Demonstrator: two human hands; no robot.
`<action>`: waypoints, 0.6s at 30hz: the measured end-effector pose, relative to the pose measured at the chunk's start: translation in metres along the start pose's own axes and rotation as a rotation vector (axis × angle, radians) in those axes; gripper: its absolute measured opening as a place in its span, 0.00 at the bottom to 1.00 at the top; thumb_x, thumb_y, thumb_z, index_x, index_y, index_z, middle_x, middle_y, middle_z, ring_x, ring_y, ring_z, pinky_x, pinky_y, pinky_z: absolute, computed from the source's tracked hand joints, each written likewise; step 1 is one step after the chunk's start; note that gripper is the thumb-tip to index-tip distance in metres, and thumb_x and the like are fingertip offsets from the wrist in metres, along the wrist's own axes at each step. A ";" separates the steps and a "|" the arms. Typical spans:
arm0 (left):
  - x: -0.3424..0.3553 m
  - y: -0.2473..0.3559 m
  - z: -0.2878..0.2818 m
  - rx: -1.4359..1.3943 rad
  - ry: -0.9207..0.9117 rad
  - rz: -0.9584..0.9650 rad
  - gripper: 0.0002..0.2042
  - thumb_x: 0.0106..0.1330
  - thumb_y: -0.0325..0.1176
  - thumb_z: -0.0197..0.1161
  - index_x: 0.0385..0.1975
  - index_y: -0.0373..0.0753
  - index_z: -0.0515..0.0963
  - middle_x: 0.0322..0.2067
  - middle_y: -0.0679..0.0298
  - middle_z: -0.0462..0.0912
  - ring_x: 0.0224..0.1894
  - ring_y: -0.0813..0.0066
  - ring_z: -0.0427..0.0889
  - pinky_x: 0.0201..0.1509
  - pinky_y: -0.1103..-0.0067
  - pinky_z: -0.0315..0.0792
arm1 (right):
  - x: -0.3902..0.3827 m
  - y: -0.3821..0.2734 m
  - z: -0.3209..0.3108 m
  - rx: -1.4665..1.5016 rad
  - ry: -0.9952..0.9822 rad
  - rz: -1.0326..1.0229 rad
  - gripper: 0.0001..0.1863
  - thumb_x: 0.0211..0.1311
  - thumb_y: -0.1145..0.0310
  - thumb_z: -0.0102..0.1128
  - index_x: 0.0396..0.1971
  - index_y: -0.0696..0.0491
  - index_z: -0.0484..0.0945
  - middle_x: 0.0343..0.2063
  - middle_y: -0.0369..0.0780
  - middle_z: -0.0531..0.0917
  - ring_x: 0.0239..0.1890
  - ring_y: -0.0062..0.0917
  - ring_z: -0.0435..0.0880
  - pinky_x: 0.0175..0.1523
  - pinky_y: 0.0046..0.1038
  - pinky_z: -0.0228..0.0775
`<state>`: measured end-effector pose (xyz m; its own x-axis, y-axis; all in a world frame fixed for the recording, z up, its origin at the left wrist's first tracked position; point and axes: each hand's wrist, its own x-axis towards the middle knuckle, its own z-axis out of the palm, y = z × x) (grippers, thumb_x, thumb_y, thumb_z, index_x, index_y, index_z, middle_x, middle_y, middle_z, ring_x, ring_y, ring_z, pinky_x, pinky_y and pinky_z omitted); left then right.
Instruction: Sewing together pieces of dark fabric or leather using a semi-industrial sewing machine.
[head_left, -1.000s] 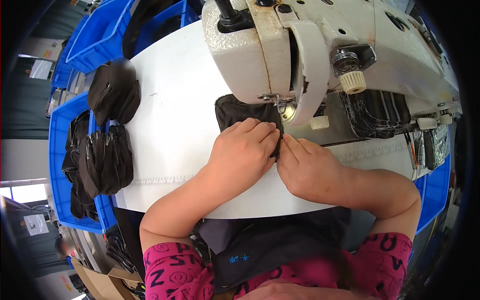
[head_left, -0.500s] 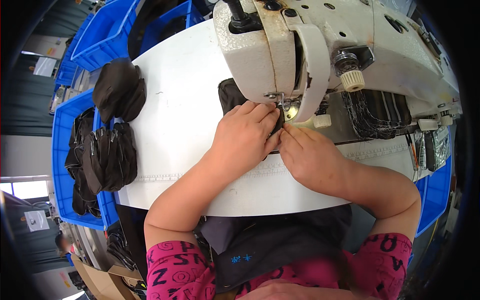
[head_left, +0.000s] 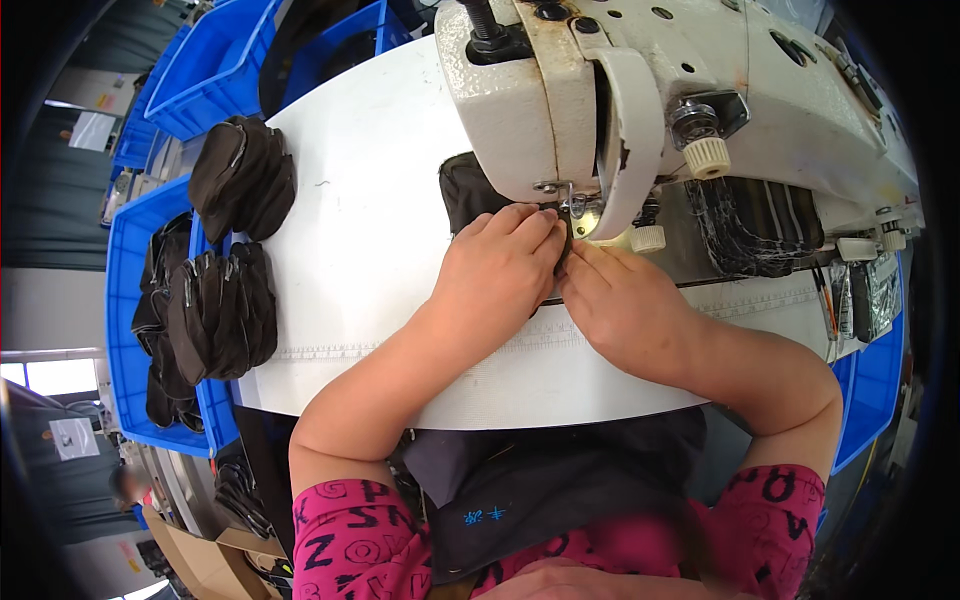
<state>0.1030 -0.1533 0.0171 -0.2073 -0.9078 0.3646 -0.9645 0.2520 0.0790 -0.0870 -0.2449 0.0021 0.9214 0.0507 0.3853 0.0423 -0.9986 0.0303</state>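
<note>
A dark fabric piece (head_left: 466, 190) lies on the white table under the needle area of a white sewing machine (head_left: 520, 110). My left hand (head_left: 500, 262) rests over the fabric, fingers bent and pressed onto it just in front of the presser foot. Beside it, my right hand (head_left: 625, 305) pinches the fabric's near edge between thumb and fingers, close to the left thumb. Both hands hide much of the cloth. The needle itself is hard to make out behind the machine's white curved lever guard (head_left: 633, 145).
Stacked dark fabric pieces (head_left: 235, 180) sit at the table's left edge by a blue bin (head_left: 125, 330) holding more. Another dark stack (head_left: 755, 228) lies under the machine arm at right. A printed ruler (head_left: 320, 353) crosses the table; scissors-like slim tools (head_left: 826, 300) lie far right.
The view has shifted very slightly. Both hands stay on the fabric by the presser foot, with only small finger movement.
</note>
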 end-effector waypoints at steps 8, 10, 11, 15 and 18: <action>0.000 -0.008 0.009 0.002 0.046 0.007 0.17 0.56 0.32 0.71 0.47 0.36 0.85 0.46 0.65 0.85 0.50 0.67 0.81 0.53 0.72 0.76 | 0.000 0.004 0.002 0.016 0.018 0.030 0.16 0.50 0.71 0.63 0.37 0.65 0.84 0.41 0.51 0.85 0.49 0.40 0.84 0.49 0.35 0.78; -0.001 -0.010 0.009 -0.065 0.058 0.018 0.18 0.55 0.31 0.72 0.47 0.38 0.85 0.46 0.66 0.84 0.51 0.67 0.81 0.53 0.72 0.76 | -0.001 0.003 0.000 -0.003 0.005 0.024 0.15 0.49 0.70 0.63 0.37 0.64 0.84 0.40 0.49 0.85 0.48 0.38 0.83 0.47 0.34 0.76; 0.000 -0.010 0.008 -0.069 0.058 0.020 0.18 0.55 0.31 0.72 0.47 0.38 0.85 0.46 0.66 0.84 0.51 0.67 0.81 0.53 0.72 0.76 | -0.002 0.002 -0.002 -0.023 -0.006 0.018 0.15 0.49 0.70 0.63 0.36 0.63 0.84 0.39 0.47 0.85 0.46 0.36 0.82 0.46 0.33 0.74; -0.002 -0.008 -0.005 -0.064 -0.017 0.022 0.19 0.53 0.30 0.72 0.48 0.39 0.85 0.48 0.67 0.84 0.55 0.68 0.81 0.53 0.73 0.76 | -0.001 -0.001 -0.001 0.005 0.035 -0.005 0.13 0.48 0.69 0.63 0.34 0.60 0.85 0.35 0.42 0.83 0.41 0.32 0.79 0.44 0.31 0.71; 0.000 -0.008 -0.011 -0.080 -0.093 0.011 0.20 0.53 0.30 0.72 0.49 0.39 0.85 0.49 0.67 0.84 0.57 0.67 0.81 0.55 0.73 0.77 | -0.002 -0.002 0.000 0.023 0.038 -0.020 0.12 0.47 0.68 0.62 0.31 0.59 0.84 0.31 0.39 0.81 0.39 0.30 0.77 0.42 0.30 0.68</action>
<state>0.1121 -0.1515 0.0264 -0.2353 -0.9311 0.2789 -0.9469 0.2843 0.1504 -0.0885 -0.2434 0.0013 0.9050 0.0707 0.4195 0.0698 -0.9974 0.0174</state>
